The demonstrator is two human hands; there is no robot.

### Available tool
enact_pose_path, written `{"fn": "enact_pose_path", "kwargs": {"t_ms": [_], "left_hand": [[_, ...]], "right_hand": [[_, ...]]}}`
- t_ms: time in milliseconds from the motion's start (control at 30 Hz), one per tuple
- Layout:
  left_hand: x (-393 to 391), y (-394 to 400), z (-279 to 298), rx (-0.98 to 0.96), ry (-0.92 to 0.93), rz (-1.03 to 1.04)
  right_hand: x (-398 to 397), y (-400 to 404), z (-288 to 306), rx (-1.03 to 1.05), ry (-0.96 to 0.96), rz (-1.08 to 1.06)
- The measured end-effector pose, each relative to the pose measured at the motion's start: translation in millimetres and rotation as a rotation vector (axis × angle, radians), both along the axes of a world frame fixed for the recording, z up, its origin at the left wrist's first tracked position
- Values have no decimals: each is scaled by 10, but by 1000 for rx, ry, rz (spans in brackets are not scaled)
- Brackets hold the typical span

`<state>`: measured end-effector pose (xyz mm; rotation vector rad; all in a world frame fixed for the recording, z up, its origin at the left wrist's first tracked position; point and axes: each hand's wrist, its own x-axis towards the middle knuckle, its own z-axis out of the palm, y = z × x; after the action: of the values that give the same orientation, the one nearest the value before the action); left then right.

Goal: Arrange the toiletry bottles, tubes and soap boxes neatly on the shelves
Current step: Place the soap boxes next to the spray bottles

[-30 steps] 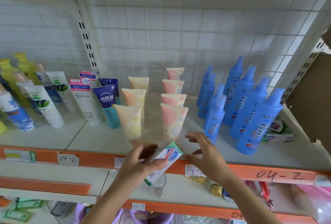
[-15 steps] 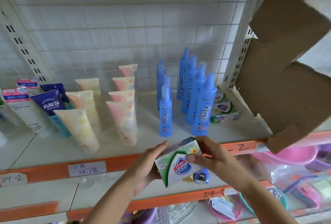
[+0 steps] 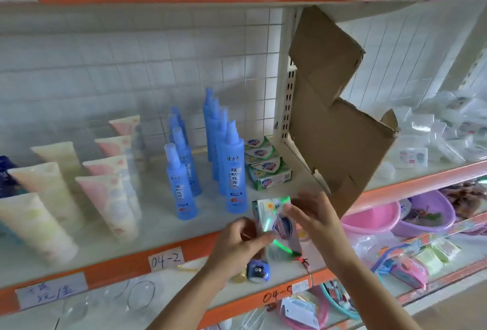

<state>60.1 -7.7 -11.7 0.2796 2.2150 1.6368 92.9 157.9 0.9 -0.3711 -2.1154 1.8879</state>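
**Soap box held at the front edge of shelf 04-2**

The shelf point(image 3: 158, 224), with an orange front strip labelled 04-2, carries the stock. A bent cardboard sheet point(image 3: 334, 124) leans against the upright at the shelf's right end. At left, pastel tubes point(image 3: 108, 198) stand cap-down in two rows running front to back. Right of them, blue spray bottles point(image 3: 232, 169) stand upright in two rows. A stack of green-and-white soap boxes point(image 3: 266, 169) lies just right of the bottles, near the upright. The left hand point(image 3: 237, 245) grips the lower left of a single soap box point(image 3: 275, 220), fingers curled round it; the right hand point(image 3: 313, 219) pinches its upper right side. This box, blurred, sits tilted above the front edge, just right of the front bottle.
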Motion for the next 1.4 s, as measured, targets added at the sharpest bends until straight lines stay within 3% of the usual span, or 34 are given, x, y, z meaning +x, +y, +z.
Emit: {"fn": "enact_pose_path", "kwargs": {"t_ms": [133, 267, 400, 600, 833, 1100, 1400], "left_hand": [[-17, 383, -27, 166, -9, 102], [-70, 500, -84, 167, 50, 41], [-176, 361, -110, -17, 257, -2], [-317, 111, -162, -339, 582, 53], [-391, -177, -201, -633, 744, 71], [-378, -236, -247, -678, 733, 56], [-429, -266, -163, -643, 586, 77]], "right_hand": [[-74, 88, 45, 379, -116, 74], [-231, 216, 164, 583, -156, 160], [-466, 287, 285, 807, -85, 221], [-885, 327, 240, 1217, -276, 410], [-984, 415, 112, 1262, -280, 507], [-1114, 420, 60, 1408, -414, 615], [-1395, 147, -57, 1119, -393, 433]]}}
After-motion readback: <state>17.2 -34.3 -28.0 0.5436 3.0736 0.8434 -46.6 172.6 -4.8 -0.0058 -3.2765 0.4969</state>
